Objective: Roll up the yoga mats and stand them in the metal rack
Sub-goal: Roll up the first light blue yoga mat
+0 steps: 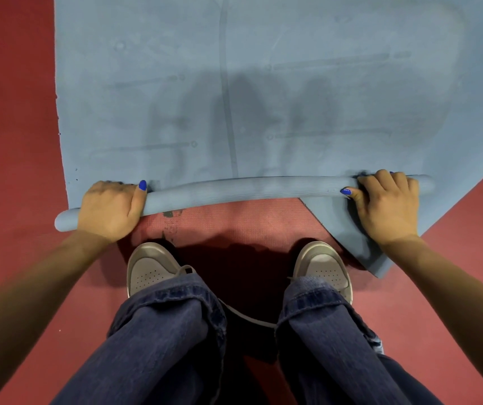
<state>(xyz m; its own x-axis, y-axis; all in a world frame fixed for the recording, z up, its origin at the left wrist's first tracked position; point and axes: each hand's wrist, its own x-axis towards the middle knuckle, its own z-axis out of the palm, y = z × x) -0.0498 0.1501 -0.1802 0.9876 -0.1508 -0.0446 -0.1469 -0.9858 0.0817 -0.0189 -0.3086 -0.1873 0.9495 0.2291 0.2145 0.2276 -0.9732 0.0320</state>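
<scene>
Gripping the rolled end of the blue yoga mat (249, 83) | your left hand (110, 207) curls round the roll's left end | your right hand (386, 200) clamps its right end | mat flat on red floor (12, 112) before your shoes (152, 266)

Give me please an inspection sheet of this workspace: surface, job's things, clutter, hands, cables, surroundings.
Surface: red floor, dark scuff marks near the feet.
Job's things: blue yoga mat mostly flat; thin roll begun at the near edge, lying crooked; a flat corner sticks out below the roll on the right. Metal rack: not in view.
Clutter: nothing seen.
Hands: left hand grips the roll near its left end; right hand grips near its right end.
Cables: nothing seen.
Surroundings: the person's grey shoes and jeans, standing on the floor.
</scene>
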